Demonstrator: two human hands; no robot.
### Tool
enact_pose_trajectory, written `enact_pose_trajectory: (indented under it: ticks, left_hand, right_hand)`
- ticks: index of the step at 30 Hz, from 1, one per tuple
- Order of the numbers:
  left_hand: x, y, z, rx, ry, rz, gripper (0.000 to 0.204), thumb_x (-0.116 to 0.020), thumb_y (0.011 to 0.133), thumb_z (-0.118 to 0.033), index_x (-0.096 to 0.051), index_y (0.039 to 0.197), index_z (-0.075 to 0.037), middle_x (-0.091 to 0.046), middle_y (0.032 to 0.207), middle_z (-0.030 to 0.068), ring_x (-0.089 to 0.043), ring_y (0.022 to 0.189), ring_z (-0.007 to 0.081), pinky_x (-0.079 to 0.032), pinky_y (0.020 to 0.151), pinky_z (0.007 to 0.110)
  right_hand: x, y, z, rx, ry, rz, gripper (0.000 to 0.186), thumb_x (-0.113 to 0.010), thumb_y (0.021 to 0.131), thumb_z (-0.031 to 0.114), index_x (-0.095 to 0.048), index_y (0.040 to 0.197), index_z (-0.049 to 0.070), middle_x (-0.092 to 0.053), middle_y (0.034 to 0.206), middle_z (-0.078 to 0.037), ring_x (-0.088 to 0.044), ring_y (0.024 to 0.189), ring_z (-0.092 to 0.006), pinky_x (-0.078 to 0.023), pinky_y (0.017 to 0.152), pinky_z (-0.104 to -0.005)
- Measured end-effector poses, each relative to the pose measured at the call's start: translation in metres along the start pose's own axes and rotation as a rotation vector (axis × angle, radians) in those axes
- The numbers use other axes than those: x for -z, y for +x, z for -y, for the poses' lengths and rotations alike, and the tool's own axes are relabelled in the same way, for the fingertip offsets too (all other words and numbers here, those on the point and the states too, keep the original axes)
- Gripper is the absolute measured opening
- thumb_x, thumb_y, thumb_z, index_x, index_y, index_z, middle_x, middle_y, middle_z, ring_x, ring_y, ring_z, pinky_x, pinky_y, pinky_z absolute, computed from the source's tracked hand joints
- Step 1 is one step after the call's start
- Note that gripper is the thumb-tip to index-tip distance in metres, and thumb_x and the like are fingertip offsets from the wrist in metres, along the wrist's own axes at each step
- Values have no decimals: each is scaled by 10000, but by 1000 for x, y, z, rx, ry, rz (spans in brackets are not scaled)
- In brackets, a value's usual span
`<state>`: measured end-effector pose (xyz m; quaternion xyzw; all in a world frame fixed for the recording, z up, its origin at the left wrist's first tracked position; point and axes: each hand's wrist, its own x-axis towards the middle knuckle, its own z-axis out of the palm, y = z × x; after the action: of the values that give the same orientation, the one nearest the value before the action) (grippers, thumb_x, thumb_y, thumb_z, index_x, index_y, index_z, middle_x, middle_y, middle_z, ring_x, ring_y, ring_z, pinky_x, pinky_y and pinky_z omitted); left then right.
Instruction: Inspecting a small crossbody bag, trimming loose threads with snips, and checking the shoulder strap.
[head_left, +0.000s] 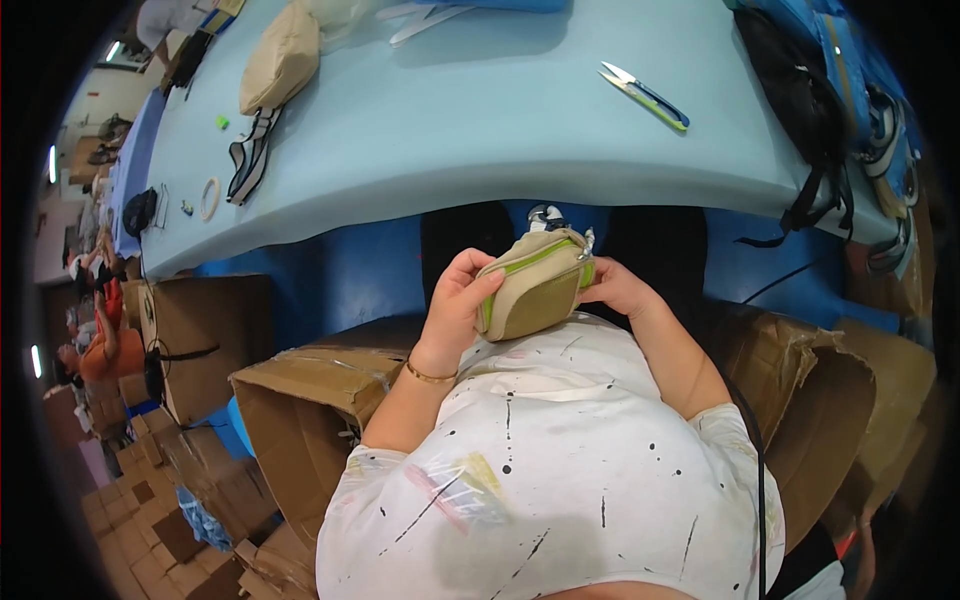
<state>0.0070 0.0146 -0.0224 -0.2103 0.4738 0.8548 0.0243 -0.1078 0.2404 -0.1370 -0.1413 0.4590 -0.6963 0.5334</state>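
Observation:
Between my two hands, over my lap, I hold a small khaki zippered pouch (541,297) with lime-green trim. Its zipper runs along the upper side, and a grey-and-white strap is bunched behind it. My left hand (463,300) grips the left end, thumb on the front face. At the right end, my right hand (617,288) closes on the pouch's side, its fingertips partly hidden behind the fabric. The pouch is tilted, just short of the near edge of the light-blue table (450,130).
Thread snips (645,97) with a green-and-blue handle lie on the table. A beige bag (281,60) with a striped strap is at left, near a tape ring (210,198). Black and blue bags (795,85) pile at right. Open cardboard boxes (320,375) flank me; people work at far left.

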Motion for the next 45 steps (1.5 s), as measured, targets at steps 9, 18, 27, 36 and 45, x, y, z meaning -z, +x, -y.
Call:
enact_pose_trajectory:
  ticks: [9, 18, 27, 36, 45]
  left_hand:
    - [6, -8, -33, -162, 490, 102, 294, -692, 808, -127, -581, 1071, -55, -560, 898, 6, -533, 817, 92, -435, 730, 239]
    - [-27, -13, -57, -426, 1224, 100, 174, -700, 798, -114, -613, 899, -3, -552, 763, 88, -532, 673, 183, -435, 602, 283]
    - [-33, -27, -38, -330, 1108, 148, 194, -664, 823, -133, -522, 778, -8, -507, 683, 115, -487, 570, 240, -402, 520, 327]
    - [-16, -24, -30, -127, 821, 221, 202, -626, 875, -142, -540, 746, -13, -489, 626, 51, -426, 576, 111, -356, 512, 263]
    - [-15, -19, -38, -190, 926, 267, 251, -701, 819, -204, -537, 790, -16, -512, 664, 46, -464, 612, 106, -393, 550, 253]
  right_hand:
    - [-17, -11, 8, 123, -181, 30, 291, -699, 792, -2, -656, 1079, 28, -662, 1031, -24, -584, 934, -104, -469, 876, -278]
    - [-62, -28, 54, 115, 44, 57, 355, -702, 814, 90, -588, 1140, 6, -593, 1075, -48, -553, 967, -141, -455, 862, -282]
    - [-90, -28, 76, 2, 93, -80, 261, -670, 859, 136, -583, 1073, 14, -624, 922, -29, -580, 838, -71, -482, 733, -217]
    - [-84, -26, 65, 64, 204, 11, 323, -712, 745, 22, -511, 992, 73, -548, 844, 25, -509, 789, -52, -412, 707, -190]
    - [-96, -25, 76, 36, 69, 7, 350, -707, 756, 20, -493, 1026, 79, -526, 831, 31, -481, 781, -42, -387, 692, -187]
